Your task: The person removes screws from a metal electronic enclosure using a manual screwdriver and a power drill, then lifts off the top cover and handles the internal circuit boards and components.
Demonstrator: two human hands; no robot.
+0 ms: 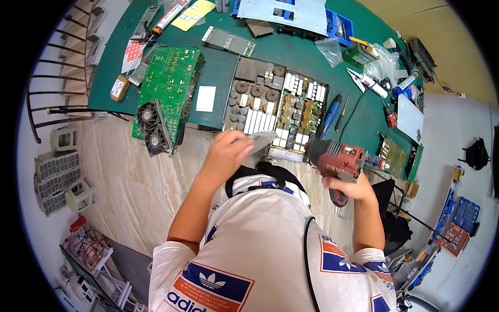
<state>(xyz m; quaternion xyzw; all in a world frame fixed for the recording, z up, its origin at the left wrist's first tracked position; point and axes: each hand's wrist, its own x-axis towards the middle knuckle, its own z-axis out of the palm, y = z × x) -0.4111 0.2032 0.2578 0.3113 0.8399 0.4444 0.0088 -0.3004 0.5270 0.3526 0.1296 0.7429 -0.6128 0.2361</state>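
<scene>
My left hand (227, 152) grips a grey, flat metal piece (260, 139) at the near edge of the open power supply unit (275, 104), whose board carries coils, capacitors and white blocks. My right hand (349, 186) holds a red and black cordless drill (335, 158), its body lying sideways just right of the unit's near corner. The drill's tip is hidden behind the drill body.
A green table (218, 73) carries a green circuit board with two fans (166, 96), a blue screwdriver (330, 114), a smaller green board (396, 153), a grey metal cover (283, 13), plastic bags and tubes. Tiled floor, stools and racks lie left.
</scene>
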